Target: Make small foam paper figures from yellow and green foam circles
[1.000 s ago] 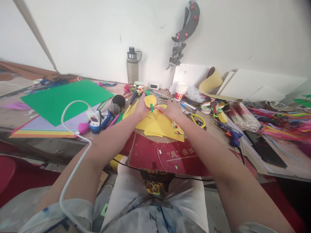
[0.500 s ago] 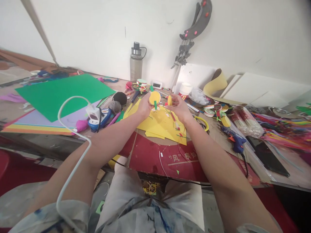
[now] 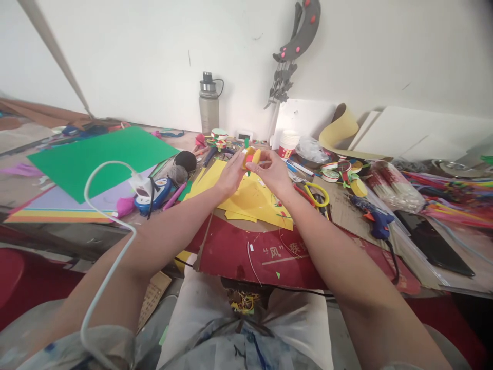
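Close together over the yellow paper sheets (image 3: 252, 198), my two hands meet at a small yellow-and-red craft piece. My left hand (image 3: 231, 173) has its fingers wrapped round a yellow disc (image 3: 247, 155) with a white rim and a green strip, mostly covered by the fingers. A second yellow disc (image 3: 257, 155), with red on its near face, is pinched in my right hand (image 3: 275, 172). The two discs are side by side; whether they touch cannot be made out.
Yellow-handled scissors (image 3: 318, 194), a blue glue gun (image 3: 379, 223) and a black phone (image 3: 434, 241) lie on the right. Green paper (image 3: 103, 159) and a blue power strip (image 3: 156, 198) occupy the left. A bottle (image 3: 209, 105) and paper cups (image 3: 288, 144) stand behind.
My right hand has moved left, bringing its disc up against or near the other one. The left hand's disc has turned from facing me to nearly edge-on.
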### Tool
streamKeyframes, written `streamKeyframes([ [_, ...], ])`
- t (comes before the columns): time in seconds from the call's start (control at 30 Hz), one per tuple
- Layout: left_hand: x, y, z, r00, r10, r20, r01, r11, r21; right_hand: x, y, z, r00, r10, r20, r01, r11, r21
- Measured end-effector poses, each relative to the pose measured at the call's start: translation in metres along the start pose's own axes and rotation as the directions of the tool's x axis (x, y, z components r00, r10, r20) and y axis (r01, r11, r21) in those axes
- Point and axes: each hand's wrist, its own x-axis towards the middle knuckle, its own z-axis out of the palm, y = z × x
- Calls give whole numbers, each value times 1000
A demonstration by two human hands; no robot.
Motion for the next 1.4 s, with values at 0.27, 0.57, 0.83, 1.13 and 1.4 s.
streamKeyframes([
  [0.27, -5, 1, 9, 1000, 2, -15, -2, 999, -36, -1, 3, 5, 999, -51, -17, 45, 967, -251],
  [0.57, -5, 3, 10, 997, -77, 17, 78, 996, -44, -9, 3, 8, 992, -122, 35, 125, 895, -428],
  [0.83, -7, 4, 6, 971, -229, 71, 226, 973, 55, -11, -1, 10, 997, 34, 71, 5, 877, -481],
  [1.13, 9, 18, -10, 962, -207, -176, 206, 978, -22, 10, -5, -29, 973, 67, 221, 4, 951, -309],
  [1.4, 7, 16, -17, 989, -146, -14, 146, 989, 9, 10, 9, -12, 971, -124, 203, 181, 937, -297],
])
